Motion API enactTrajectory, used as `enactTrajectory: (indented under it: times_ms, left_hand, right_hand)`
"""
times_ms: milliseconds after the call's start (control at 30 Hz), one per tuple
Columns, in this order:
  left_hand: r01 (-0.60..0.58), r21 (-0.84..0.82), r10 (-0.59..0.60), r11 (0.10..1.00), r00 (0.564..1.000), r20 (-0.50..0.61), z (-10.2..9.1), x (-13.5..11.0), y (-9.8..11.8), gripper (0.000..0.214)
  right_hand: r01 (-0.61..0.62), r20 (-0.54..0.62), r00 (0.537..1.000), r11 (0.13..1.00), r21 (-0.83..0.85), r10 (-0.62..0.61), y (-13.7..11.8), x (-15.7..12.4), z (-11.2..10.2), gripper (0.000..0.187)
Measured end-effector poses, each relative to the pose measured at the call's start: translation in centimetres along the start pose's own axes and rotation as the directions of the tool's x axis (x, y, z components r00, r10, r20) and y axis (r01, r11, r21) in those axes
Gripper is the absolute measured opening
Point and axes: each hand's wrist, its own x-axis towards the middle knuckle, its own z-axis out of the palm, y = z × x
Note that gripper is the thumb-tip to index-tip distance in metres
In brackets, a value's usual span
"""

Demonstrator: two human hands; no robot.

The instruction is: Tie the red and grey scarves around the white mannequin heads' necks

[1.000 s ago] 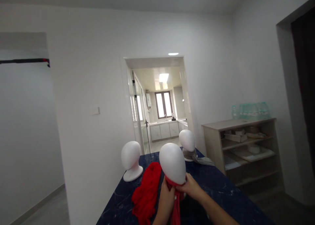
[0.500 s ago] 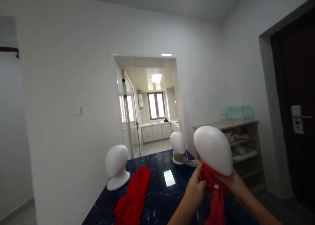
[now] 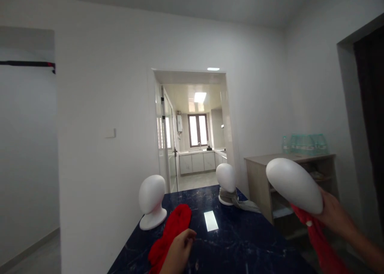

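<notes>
Right hand (image 3: pixel 334 214): off to the right, past the tabletop's edge, closed around the neck end of a white foam head (image 3: pixel 294 185), which it holds in the air.
Held foam head: tilted well over, its crown pointing up and to the left, in front of the wooden shelf unit (image 3: pixel 261 178).
Red cloth on the held head (image 3: pixel 318 238): wrapped at the neck under the right hand's grip, its loose end hanging down toward the lower right corner.
Left hand (image 3: pixel 178 252): low at the bottom edge, over the near part of the tabletop, fingers (image 3: pixel 189 234) loosely curled; it seems to hold nothing, though the palm side is hidden.
Red scarf (image 3: pixel 169 234): a long bundle lying on the tabletop, just beside the left hand; touching or not, I cannot tell.
Tabletop (image 3: pixel 228 242): dark blue, marbled, with a bright light patch near its middle.
Left foam head (image 3: pixel 152 201): upright on the tabletop's far left, bare, near the scarf's far end.
Far foam head (image 3: pixel 226 182): upright at the far end, with a grey scarf (image 3: pixel 241 202) around its neck, trailing right.
</notes>
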Motion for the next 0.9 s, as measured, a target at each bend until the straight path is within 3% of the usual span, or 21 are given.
enactTrajectory:
  times_ms: [100, 233, 300, 367, 567, 700, 800, 900]
  left_hand:
    - [0.044, 0.026, -0.039, 0.999, 0.986, -0.160, -2.1, -0.2, -2.4, 0.028]
    - [0.067, 0.021, -0.062, 0.998, 0.982, -0.180, -1.5, -0.5, -3.8, 0.029]
    - [0.065, 0.027, -0.060, 0.997, 0.985, -0.161, -1.0, -0.5, -3.9, 0.030]
    - [0.065, 0.033, -0.060, 0.997, 0.988, -0.139, -0.7, -0.4, -3.9, 0.029]
    - [0.071, 0.076, -0.063, 0.995, 0.993, -0.097, -0.4, -0.1, -3.7, 0.023]
    - [0.059, 0.260, -0.027, 0.964, 0.992, -0.124, -0.1, 0.0, -4.0, 0.023]
    - [0.150, 0.502, -0.041, 0.852, 0.974, -0.221, -0.2, -0.3, -4.9, 0.039]
    - [0.364, 0.630, -0.219, 0.686, 0.929, -0.298, -0.7, -0.7, -6.0, 0.070]
  right_hand:
    - [-0.027, 0.163, 0.986, 0.999, 0.025, 0.023, -2.1, -2.4, 7.4, 0.098]
    - [-0.152, 0.229, 0.966, 0.981, 0.121, 0.121, -4.3, -7.4, 17.4, 0.091]
    - [-0.263, 0.252, 0.942, 0.955, 0.138, 0.223, -4.7, -9.5, 20.9, 0.089]
    - [-0.341, 0.258, 0.920, 0.926, 0.161, 0.294, -4.9, -11.0, 23.0, 0.088]
    - [-0.374, 0.293, 0.902, 0.913, 0.165, 0.317, -5.7, -12.1, 24.5, 0.083]
    - [-0.366, 0.352, 0.884, 0.924, 0.110, 0.309, -6.9, -11.6, 24.2, 0.082]
    - [-0.335, 0.396, 0.871, 0.941, 0.045, 0.291, -6.6, -11.7, 23.2, 0.080]
    - [-0.313, 0.450, 0.845, 0.949, -0.020, 0.288, -4.2, -12.3, 20.9, 0.071]
